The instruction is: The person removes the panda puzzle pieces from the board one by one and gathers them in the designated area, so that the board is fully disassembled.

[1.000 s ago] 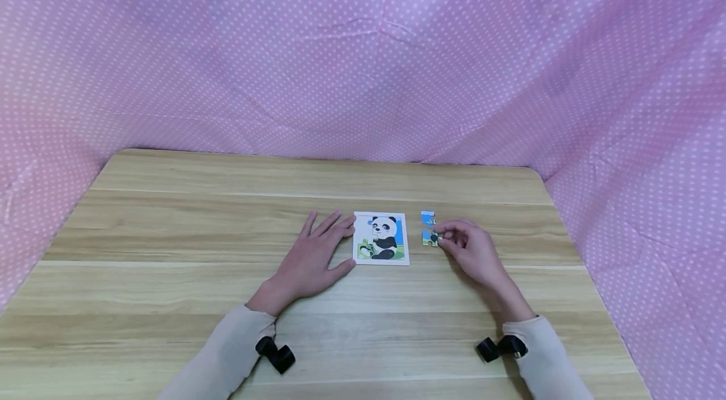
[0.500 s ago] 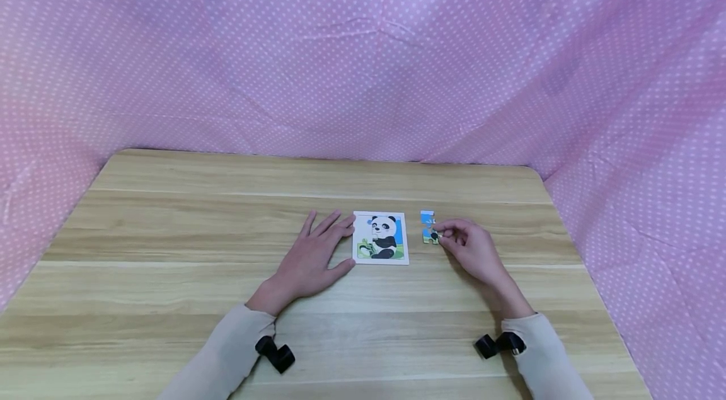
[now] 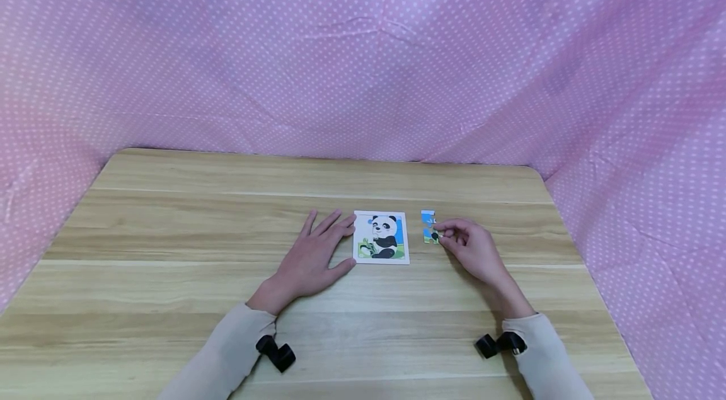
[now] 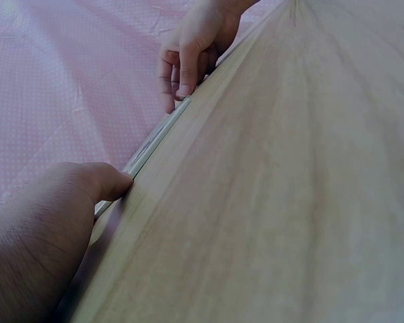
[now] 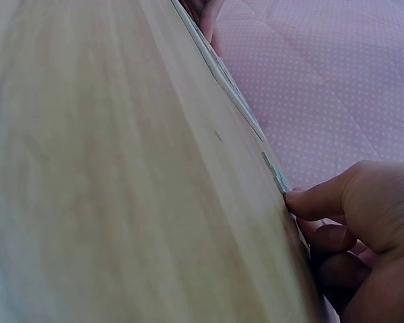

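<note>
A white-framed panda jigsaw puzzle (image 3: 384, 242) lies flat on the wooden table, its left column showing bare white above a green piece. My left hand (image 3: 309, 264) rests beside it with fingers spread, fingertips and thumb right at the frame's left edge. To the right of the frame, my right hand (image 3: 467, 249) pinches the right side of a blue-and-green puzzle piece (image 3: 428, 237) between thumb and index finger; the fingertips cover part of it. Directly beyond sits a blue puzzle piece (image 3: 428, 215), close against the first. In the right wrist view, the thumb (image 5: 303, 202) is at the piece's edge.
The wooden table (image 3: 198, 223) extends around both hands. A pink polka-dot cloth (image 3: 363, 72) hangs behind it and along the sides. Black wrist cameras are strapped over both sleeves (image 3: 539, 343).
My right hand has nudged the blue-and-green piece slightly away from me, closing the gap to the blue piece. My left hand and the panda puzzle stay put.
</note>
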`<state>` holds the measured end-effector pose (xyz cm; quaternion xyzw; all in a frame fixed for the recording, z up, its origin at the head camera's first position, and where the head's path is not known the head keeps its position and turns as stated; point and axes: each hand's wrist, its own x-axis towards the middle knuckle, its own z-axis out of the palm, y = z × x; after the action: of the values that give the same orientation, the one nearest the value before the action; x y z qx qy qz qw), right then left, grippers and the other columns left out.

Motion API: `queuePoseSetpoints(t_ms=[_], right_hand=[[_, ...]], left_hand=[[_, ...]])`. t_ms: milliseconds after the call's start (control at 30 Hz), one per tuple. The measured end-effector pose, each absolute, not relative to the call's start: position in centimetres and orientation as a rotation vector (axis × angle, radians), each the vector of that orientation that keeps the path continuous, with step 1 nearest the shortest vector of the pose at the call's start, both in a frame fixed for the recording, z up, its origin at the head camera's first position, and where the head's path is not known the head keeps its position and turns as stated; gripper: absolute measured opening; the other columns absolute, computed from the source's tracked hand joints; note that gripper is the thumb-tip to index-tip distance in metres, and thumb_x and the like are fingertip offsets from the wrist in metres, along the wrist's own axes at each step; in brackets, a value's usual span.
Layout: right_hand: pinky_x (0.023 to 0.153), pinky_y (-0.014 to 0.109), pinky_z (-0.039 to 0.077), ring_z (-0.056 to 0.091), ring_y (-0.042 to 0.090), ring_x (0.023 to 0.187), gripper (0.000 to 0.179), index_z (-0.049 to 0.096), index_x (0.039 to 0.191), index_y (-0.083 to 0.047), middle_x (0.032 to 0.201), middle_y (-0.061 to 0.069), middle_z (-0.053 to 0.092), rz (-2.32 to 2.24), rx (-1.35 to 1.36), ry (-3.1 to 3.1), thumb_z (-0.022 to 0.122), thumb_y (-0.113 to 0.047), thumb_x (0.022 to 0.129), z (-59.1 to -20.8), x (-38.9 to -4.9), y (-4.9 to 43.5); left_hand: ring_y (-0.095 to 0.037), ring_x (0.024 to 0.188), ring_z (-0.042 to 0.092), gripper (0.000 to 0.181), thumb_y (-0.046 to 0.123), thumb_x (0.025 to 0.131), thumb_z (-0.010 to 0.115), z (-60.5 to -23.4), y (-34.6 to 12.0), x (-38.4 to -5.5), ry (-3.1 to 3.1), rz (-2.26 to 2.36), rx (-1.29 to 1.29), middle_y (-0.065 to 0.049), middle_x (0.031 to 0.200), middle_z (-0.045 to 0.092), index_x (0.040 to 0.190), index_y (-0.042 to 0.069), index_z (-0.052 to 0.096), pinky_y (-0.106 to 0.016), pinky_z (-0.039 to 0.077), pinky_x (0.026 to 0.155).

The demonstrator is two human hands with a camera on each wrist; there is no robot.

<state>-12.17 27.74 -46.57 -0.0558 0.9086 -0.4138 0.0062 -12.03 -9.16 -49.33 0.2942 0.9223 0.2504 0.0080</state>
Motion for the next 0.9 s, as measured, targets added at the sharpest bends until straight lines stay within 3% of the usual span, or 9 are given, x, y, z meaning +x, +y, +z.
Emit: queuePoseSetpoints(t_ms=[900], right_hand=[[0.062,0.020,0.044,0.054,0.015,0.076,0.024,0.081,0.125,-0.006,0.106,0.010,0.071,-1.336,-0.135,2.820,0.077,0.000,0.102,-46.33,-11.82,27.51]], left_hand=[[-0.025,0.171,0.022,0.069,0.052,0.107,0.063,-49.20,-9.19,-11.95,2.871,0.787,0.918,0.005,0.180,0.036,0.163,0.012,0.054,-0.057,-0.004,0.139]])
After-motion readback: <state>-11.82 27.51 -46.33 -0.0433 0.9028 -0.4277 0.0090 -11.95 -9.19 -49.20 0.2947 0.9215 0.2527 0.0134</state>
